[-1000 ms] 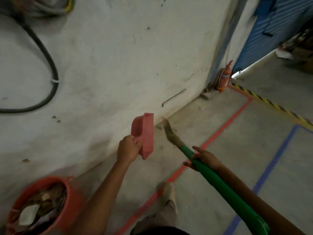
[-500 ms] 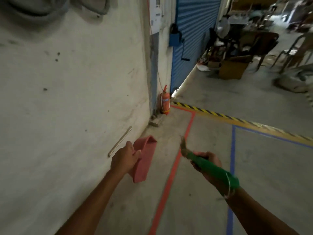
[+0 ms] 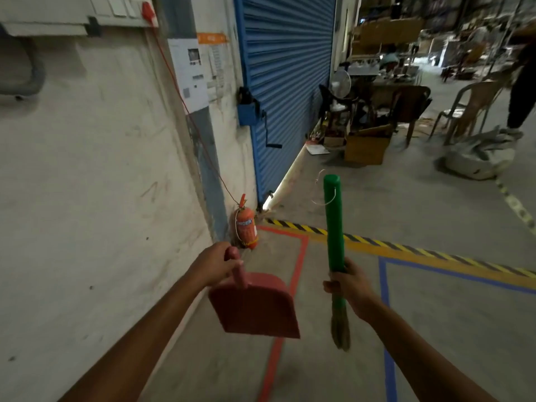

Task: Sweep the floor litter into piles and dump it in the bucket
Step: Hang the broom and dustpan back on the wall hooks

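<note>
A: How is the dustpan [image 3: 255, 306] held?

B: Its handle is gripped by the curled fingers of the left hand [image 3: 214, 266]. The red pan is hung mouth-down in the air, over the red floor line [image 3: 298, 268] and near the wall [image 3: 87, 198].

A: And the broom [image 3: 333, 227]?

B: It is held upright with the bristles [image 3: 340, 332] pointed down. The green handle is clasped low by the right hand [image 3: 348, 288], fingers wrapped round it. A fire extinguisher [image 3: 246, 229] is seen at the wall's foot, beside the blue shutter [image 3: 287, 82].
</note>
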The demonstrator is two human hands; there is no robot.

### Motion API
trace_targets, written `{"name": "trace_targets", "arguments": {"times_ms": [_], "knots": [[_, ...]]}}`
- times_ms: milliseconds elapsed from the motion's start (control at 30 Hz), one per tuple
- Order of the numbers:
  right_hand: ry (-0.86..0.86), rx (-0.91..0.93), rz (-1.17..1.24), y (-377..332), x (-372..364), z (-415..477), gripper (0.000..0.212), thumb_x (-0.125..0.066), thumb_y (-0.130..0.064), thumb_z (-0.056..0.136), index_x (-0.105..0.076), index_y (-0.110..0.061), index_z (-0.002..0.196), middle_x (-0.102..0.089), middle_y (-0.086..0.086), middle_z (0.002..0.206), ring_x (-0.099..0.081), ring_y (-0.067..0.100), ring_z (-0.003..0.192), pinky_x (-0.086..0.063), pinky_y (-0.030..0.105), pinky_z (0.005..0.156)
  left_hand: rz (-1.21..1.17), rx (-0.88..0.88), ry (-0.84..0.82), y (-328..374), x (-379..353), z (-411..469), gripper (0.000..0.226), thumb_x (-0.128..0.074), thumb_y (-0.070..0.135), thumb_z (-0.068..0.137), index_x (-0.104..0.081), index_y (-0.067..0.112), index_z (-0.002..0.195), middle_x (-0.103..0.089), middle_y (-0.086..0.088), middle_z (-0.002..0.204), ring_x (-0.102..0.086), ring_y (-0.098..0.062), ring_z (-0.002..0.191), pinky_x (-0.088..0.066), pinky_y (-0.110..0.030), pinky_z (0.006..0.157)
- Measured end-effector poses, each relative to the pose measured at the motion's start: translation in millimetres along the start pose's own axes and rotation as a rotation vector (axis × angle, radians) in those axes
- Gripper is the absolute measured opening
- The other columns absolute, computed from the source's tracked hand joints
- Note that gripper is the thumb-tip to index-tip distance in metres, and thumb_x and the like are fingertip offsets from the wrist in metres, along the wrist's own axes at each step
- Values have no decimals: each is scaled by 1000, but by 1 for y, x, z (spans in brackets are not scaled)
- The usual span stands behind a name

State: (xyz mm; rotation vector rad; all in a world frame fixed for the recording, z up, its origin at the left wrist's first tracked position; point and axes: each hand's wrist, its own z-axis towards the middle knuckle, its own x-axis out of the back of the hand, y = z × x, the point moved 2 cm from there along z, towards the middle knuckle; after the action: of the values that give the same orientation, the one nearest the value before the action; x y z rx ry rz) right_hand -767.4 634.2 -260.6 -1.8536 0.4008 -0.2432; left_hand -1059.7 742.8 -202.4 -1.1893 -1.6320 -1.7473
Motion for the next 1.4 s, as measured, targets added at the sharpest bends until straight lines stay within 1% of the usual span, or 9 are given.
{"name": "trace_targets", "arguments": {"times_ms": [133, 267, 433, 533, 767, 933, 1067, 1200, 1400], "knots": [[-14, 146, -399, -55, 39, 89, 29, -60, -6, 97, -50, -16, 122, -63, 7, 94, -67, 23, 70, -58, 41, 68, -41, 15, -21, 55, 6, 82, 15, -72, 27, 91, -58, 21, 93, -63, 1, 89, -62, -15, 82, -49, -20, 60], [16, 286, -713, -111, 61, 169, 25, -70, -12, 90, -60, -18, 112, -65, -5, 73, -66, 9, 56, -46, 14, 45, -163, -3, 103, 102, 18, 152, 16, -79, 26, 84, -65, 19, 85, -67, -2, 80, -66, -18, 77, -50, -29, 63], [15, 373, -906, -179, 64, 266, 34, -68, -21, 84, -62, -19, 117, -72, 5, 89, -72, 27, 83, -56, 36, 68, -292, -81, 232, 146, 35, 249, 17, -80, 16, 83, -71, 11, 96, -71, -18, 88, -70, -29, 85, -57, -48, 78], [19, 487, -869, -227, 62, 328, 48, -69, -19, 89, -53, -21, 134, -69, 5, 107, -67, 27, 97, -46, 29, 70, -283, -154, 305, 169, 46, 312, 23, -83, 18, 80, -73, 22, 101, -73, -8, 91, -70, -24, 90, -59, -48, 83], [-61, 680, -736, -329, 49, 478, 45, -65, -38, 94, -49, -28, 136, -63, -7, 104, -66, 10, 86, -60, 35, 76, -98, -287, 265, 222, 83, 458, 35, -67, 17, 95, -61, 49, 106, -71, 11, 69, -68, -5, 72, -54, -35, 81], [-41, 781, -828, -399, 36, 567, 38, -63, -41, 94, -53, -28, 128, -59, -14, 93, -61, 0, 74, -50, 16, 60, 22, -265, 303, 258, 121, 541, 30, -59, 5, 96, -68, 33, 105, -74, 14, 73, -68, 1, 73, -48, -13, 67], [-69, 824, -871, -453, 17, 641, 33, -66, -34, 94, -54, -26, 123, -57, -14, 87, -60, 0, 73, -48, 15, 59, 70, -172, 425, 285, 155, 602, 15, -61, 13, 97, -59, 27, 90, -74, 16, 74, -68, -1, 71, -54, -27, 68], [-139, 922, -841, -510, -4, 718, 47, -71, -29, 90, -44, -23, 128, -62, -7, 94, -63, 7, 79, -53, 19, 60, 134, -95, 582, 317, 188, 653, 16, -70, 17, 91, -64, 18, 77, -73, 9, 65, -67, -1, 62, -55, -32, 67], [-214, 1113, -738, -593, -41, 828, 50, -55, -65, 87, -47, -25, 117, -69, -3, 91, -69, 14, 77, -61, 39, 66, 277, 164, 704, 356, 240, 725, 22, -76, 35, 87, -64, 19, 79, -69, 5, 64, -64, 0, 57, -51, -22, 57]]}}
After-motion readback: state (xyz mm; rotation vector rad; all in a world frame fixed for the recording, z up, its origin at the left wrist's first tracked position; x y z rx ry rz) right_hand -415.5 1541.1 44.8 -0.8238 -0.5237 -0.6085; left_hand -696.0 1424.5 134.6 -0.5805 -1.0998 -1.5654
